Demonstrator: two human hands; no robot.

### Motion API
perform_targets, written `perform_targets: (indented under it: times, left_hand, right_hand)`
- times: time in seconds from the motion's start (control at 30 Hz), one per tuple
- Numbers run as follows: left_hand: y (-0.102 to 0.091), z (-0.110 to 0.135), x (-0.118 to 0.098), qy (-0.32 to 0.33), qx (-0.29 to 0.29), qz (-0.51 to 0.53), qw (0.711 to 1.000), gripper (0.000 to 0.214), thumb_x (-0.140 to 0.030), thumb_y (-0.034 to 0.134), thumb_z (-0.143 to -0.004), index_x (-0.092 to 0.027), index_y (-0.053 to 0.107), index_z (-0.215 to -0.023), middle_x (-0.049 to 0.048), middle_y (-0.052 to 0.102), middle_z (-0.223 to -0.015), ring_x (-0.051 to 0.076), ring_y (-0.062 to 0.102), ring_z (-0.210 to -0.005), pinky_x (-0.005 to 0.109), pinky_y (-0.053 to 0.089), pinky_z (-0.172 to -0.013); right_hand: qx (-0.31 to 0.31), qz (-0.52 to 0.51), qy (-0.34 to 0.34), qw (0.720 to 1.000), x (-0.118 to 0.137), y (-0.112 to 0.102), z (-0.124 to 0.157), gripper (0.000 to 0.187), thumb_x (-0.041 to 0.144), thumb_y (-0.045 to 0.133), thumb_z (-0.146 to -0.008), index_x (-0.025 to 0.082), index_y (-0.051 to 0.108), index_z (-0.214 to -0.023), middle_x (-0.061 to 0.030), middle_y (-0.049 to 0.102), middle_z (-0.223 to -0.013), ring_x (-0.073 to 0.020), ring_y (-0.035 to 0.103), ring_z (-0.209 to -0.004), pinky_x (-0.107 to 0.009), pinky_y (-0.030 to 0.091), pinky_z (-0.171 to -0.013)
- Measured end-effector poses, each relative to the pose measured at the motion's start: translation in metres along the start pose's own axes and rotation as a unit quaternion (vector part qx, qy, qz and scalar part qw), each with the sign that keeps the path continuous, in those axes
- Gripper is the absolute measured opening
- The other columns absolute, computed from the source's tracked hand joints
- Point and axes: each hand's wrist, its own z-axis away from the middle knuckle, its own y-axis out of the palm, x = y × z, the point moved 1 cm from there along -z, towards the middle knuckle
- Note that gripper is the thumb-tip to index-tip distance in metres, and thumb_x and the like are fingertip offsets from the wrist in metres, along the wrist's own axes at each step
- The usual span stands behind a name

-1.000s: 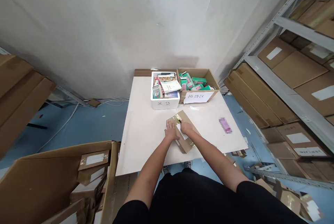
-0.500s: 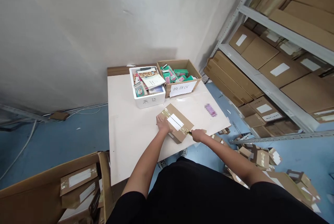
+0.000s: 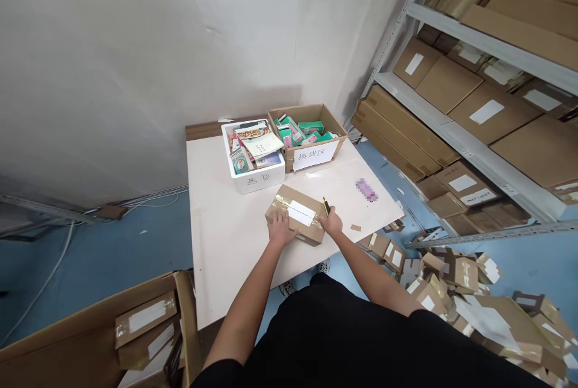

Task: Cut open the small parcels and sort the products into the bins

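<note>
A taped cardboard box (image 3: 311, 200) with a white label lies on the table in front of me. My left hand (image 3: 280, 229) grips its near left side, with fingers over the top and the thumb along the near face. At the box's right end is my right hand (image 3: 333, 222), closed around a yellow and black box cutter (image 3: 326, 206) that points up and away. The fingers of this hand also touch the box end. Clear tape still covers both ends of the top; whether it is cut is too small to tell.
Behind the box stand a white foam bin (image 3: 259, 182) of booklets and a carton (image 3: 332, 159) of green and pink packs. A blurred purple item (image 3: 366, 190) and a cardboard scrap (image 3: 356, 228) lie rightward. Loaded shelves (image 3: 456, 129) and floor boxes (image 3: 465, 273) are right; a large carton (image 3: 183, 316) left.
The box has turned counterclockwise and shifted slightly left. My right hand has moved left onto its end, and the cutter has swung from the tape to point upward. My left hand keeps its hold.
</note>
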Motion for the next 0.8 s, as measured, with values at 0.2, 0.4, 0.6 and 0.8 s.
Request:
perform_targets:
  times: [0.2, 0.4, 0.6, 0.8]
  left_hand:
    - [0.004, 0.029, -0.026, -0.079, 0.012, -0.028, 0.996, 0.083, -0.065, 0.042, -0.096, -0.009, 0.048, -0.157, 0.0274, 0.055, -0.152, 0.046, 0.043, -0.144, 0.059, 0.036, -0.115]
    - [0.001, 0.014, -0.029, 0.015, -0.017, 0.017, 1.000, 0.080, -0.062, 0.036, -0.098, -0.025, 0.024, -0.169, 0.0073, 0.020, -0.177, 0.036, 0.009, -0.163, 0.054, 0.019, -0.129]
    - [0.026, -0.001, -0.025, 0.020, 0.053, 0.028, 0.998, 0.088, -0.070, 0.028, -0.097, -0.028, 0.005, -0.171, 0.0001, -0.008, -0.178, 0.034, -0.014, -0.163, 0.059, -0.001, -0.131]
    - [0.025, 0.000, -0.024, 0.024, 0.042, 0.026, 0.998, 0.087, -0.069, 0.030, -0.097, -0.030, 0.005, -0.170, -0.0008, -0.003, -0.178, 0.034, -0.011, -0.163, 0.059, 0.001, -0.131]
  right_hand:
    - [-0.026, -0.195, 0.018, 0.980, 0.020, -0.029, -0.054, 0.032, 0.053, 0.036, -0.108, 0.024, 0.045, -0.115, -0.0061, 0.072, -0.091, -0.0204, 0.071, -0.078, -0.026, 0.049, -0.067]
    - [-0.015, -0.412, -0.011, 0.911, -0.013, -0.029, -0.038, 0.034, 0.058, 0.048, -0.101, 0.025, 0.041, -0.096, 0.0009, 0.065, -0.078, -0.0145, 0.066, -0.064, -0.022, 0.051, -0.062]
    - [0.150, -0.268, -0.005, 0.952, -0.031, -0.025, -0.031, 0.021, 0.042, 0.050, -0.105, 0.024, 0.045, -0.096, 0.0076, 0.054, -0.058, -0.0126, 0.055, -0.044, -0.021, 0.044, -0.050]
    - [0.170, -0.153, -0.039, 0.973, -0.020, -0.030, -0.038, 0.031, 0.052, 0.053, -0.105, 0.022, 0.051, -0.097, 0.0066, 0.055, -0.058, -0.0122, 0.052, -0.041, -0.021, 0.040, -0.048]
